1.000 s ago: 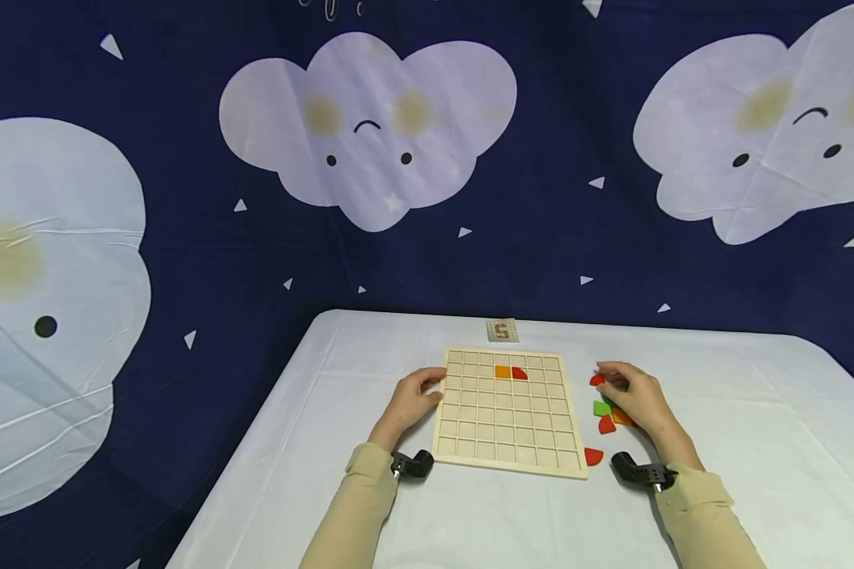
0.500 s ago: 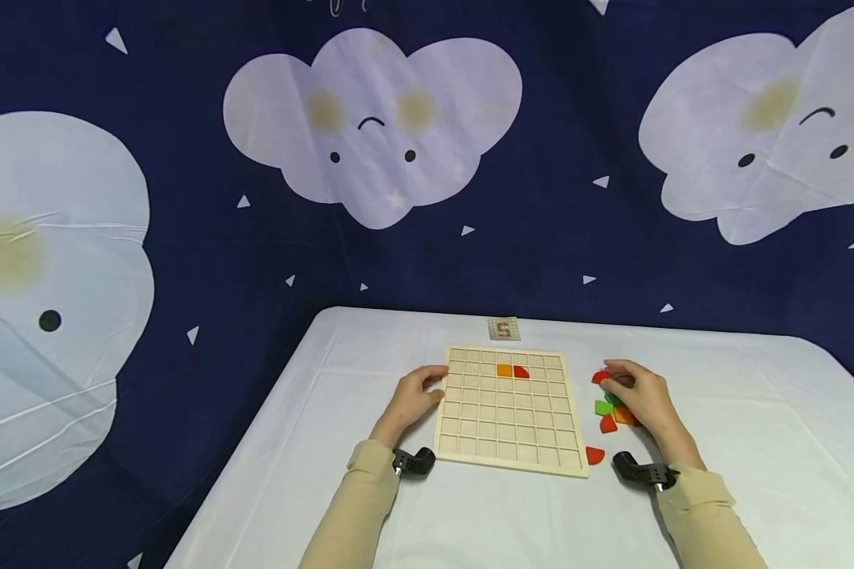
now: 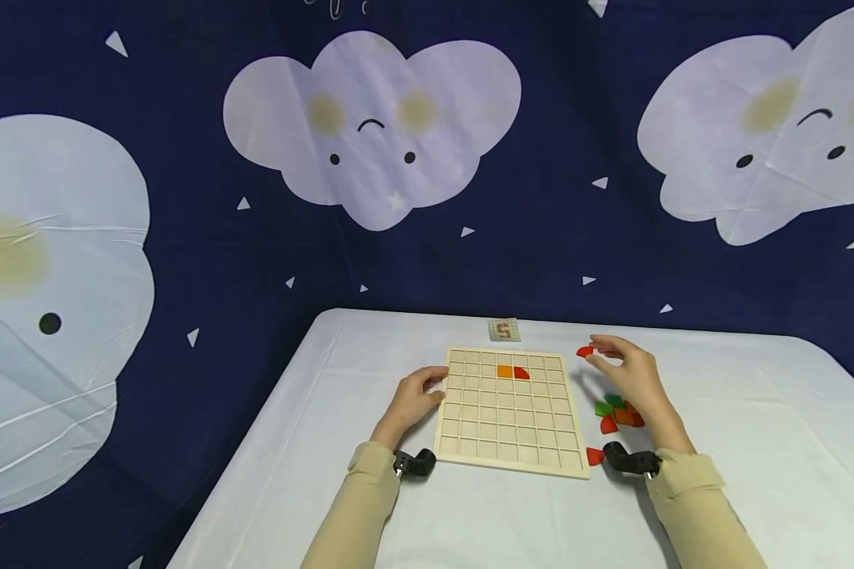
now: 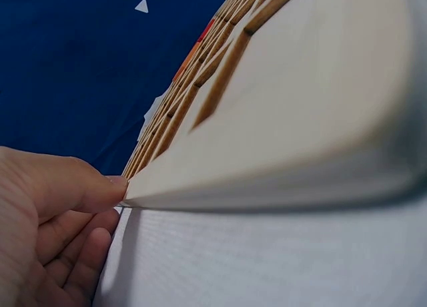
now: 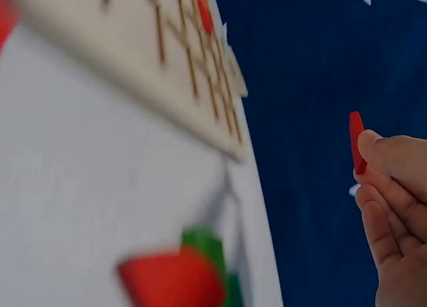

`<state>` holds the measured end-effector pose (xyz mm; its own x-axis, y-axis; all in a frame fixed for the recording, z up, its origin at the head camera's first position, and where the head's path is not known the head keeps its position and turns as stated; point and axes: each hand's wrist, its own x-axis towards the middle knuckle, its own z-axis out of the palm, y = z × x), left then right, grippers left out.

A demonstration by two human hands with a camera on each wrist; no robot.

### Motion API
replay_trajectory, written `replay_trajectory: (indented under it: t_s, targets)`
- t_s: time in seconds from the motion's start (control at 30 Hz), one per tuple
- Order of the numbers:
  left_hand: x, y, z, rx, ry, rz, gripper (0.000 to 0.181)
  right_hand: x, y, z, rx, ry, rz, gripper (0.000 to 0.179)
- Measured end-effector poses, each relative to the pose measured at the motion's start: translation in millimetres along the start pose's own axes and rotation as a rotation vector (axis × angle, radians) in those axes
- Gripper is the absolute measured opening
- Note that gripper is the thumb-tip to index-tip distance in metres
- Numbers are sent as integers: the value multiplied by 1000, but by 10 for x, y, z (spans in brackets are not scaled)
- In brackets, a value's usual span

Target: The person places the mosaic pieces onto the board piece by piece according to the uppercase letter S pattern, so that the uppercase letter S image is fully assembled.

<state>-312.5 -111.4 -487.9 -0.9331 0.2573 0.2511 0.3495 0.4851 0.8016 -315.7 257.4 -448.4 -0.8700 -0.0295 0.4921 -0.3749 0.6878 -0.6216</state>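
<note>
My right hand pinches a red quarter-round tile between thumb and fingertips, raised beyond the board's right edge. In the right wrist view the red tile appears edge-on, by the thumb tip. A pale wooden grid board lies flat, with an orange square tile and a red quarter-round tile side by side in an upper row. My left hand rests at the board's left edge. The thumb touches that edge in the left wrist view, other fingers loosely bent below.
Right of the board lies a small pile of loose tiles, with green, orange and red pieces. Another red tile lies by the board's lower right corner. A small patterned card lies behind the board on the white-covered table.
My right hand has lifted the red quarter-round tile from beside the pile and moved it away from me and slightly left. The left hand stays at the board's edge.
</note>
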Motion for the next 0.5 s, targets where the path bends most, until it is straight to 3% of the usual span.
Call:
replay_trajectory:
  t_s: [0.5]
  targets:
    - [-2, 9, -10, -5, 5, -13, 40, 223, -320, 354, 107, -15, -83, 37]
